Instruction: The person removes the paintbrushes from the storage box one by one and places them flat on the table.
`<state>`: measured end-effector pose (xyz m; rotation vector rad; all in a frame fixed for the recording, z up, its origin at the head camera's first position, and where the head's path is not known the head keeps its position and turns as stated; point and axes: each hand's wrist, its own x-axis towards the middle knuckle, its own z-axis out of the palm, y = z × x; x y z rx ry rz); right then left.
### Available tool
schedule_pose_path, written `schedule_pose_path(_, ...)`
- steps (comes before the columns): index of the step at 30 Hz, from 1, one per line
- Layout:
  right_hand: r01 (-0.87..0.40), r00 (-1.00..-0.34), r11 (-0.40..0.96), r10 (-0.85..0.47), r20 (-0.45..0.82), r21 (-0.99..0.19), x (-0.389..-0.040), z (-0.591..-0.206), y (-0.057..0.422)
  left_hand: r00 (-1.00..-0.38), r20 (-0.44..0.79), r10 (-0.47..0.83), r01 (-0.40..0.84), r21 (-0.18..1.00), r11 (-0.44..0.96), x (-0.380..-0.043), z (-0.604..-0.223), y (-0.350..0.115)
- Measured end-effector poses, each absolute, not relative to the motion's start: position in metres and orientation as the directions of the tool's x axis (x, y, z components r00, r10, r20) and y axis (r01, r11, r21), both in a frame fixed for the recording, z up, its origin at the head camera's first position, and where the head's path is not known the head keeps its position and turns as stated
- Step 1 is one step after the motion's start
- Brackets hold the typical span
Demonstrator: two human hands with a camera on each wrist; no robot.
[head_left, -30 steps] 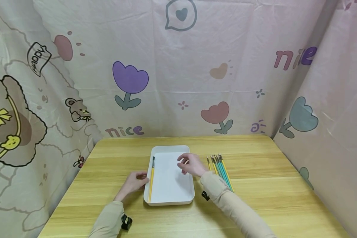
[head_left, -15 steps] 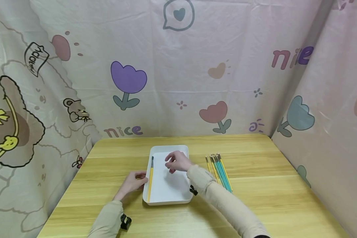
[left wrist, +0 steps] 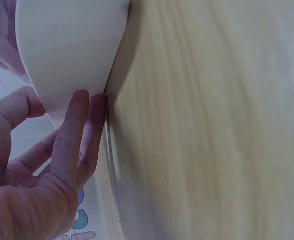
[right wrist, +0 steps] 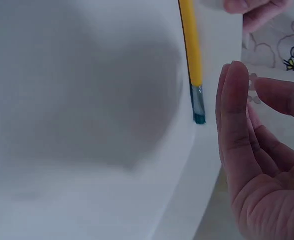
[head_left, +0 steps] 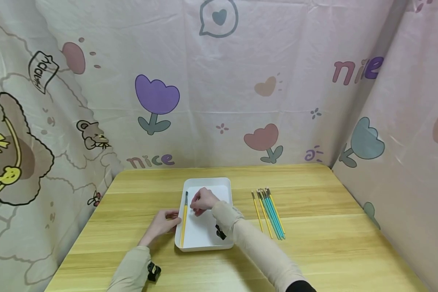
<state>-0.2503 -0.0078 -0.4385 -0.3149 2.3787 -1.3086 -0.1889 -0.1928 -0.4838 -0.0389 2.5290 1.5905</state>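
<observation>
A white rectangular tray [head_left: 208,239] lies on the wooden table, and one yellow paintbrush [head_left: 184,219] rests inside along its left wall. My left hand [head_left: 162,225] pinches the tray's left wall, thumb at the rim and fingers along the outside, as the left wrist view shows. Over the tray, just right of the brush, hovers my right hand [head_left: 204,199]. Nothing shows between its fairly straight fingers and thumb in the right wrist view, where the brush's dark teal bristles and silver ferrule [right wrist: 198,102] appear close by but apart from the hand.
To the right of the tray lies a group of several paintbrushes [head_left: 271,213], some yellow and some teal, bristles pointing away from me. One yellow brush [head_left: 257,211] sits slightly apart at their left. A printed curtain [head_left: 219,101] stands around the table's back and sides.
My right hand has moved left across the tray, from its right edge to near the paintbrush inside. The left hand keeps its place on the tray.
</observation>
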Motion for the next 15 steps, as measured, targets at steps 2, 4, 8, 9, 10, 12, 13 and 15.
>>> schedule_pose_path(2, 0.010, -0.892, 0.537, -0.376, -0.250, -0.844, -0.250, -0.441, -0.013, -0.987, -0.147, 0.056, -0.109, 0.895, 0.432, -0.189, -0.484, -0.194)
schedule_pose_path(4, 0.023, -0.894, 0.535, -0.368, -0.257, -0.844, -0.250, -0.444, -0.018, -0.987, -0.150, 0.059, -0.110, 0.895, 0.433, -0.189, -0.485, -0.194)
schedule_pose_path(8, 0.069, -0.894, 0.532, -0.343, -0.289, -0.844, -0.251, -0.450, -0.024, -0.987, -0.150, 0.063, -0.107, 0.892, 0.440, -0.189, -0.485, -0.194)
schedule_pose_path(9, 0.079, -0.895, 0.532, -0.335, -0.295, -0.843, -0.251, -0.451, -0.026, -0.986, -0.151, 0.066, -0.107, 0.891, 0.440, -0.189, -0.484, -0.194)
schedule_pose_path(10, 0.086, -0.896, 0.537, -0.328, -0.301, -0.839, -0.251, -0.453, -0.027, -0.986, -0.152, 0.067, -0.108, 0.891, 0.441, -0.189, -0.484, -0.194)
schedule_pose_path(12, 0.093, -0.897, 0.547, -0.316, -0.308, -0.832, -0.251, -0.455, -0.029, -0.986, -0.152, 0.069, -0.107, 0.891, 0.441, -0.190, -0.484, -0.194)
schedule_pose_path(13, 0.093, -0.899, 0.552, -0.311, -0.309, -0.828, -0.251, -0.456, -0.030, -0.986, -0.153, 0.068, -0.108, 0.892, 0.439, -0.190, -0.484, -0.194)
schedule_pose_path(15, 0.089, -0.901, 0.569, -0.304, -0.309, -0.818, -0.251, -0.457, -0.031, -0.986, -0.153, 0.069, -0.108, 0.893, 0.436, -0.190, -0.485, -0.194)
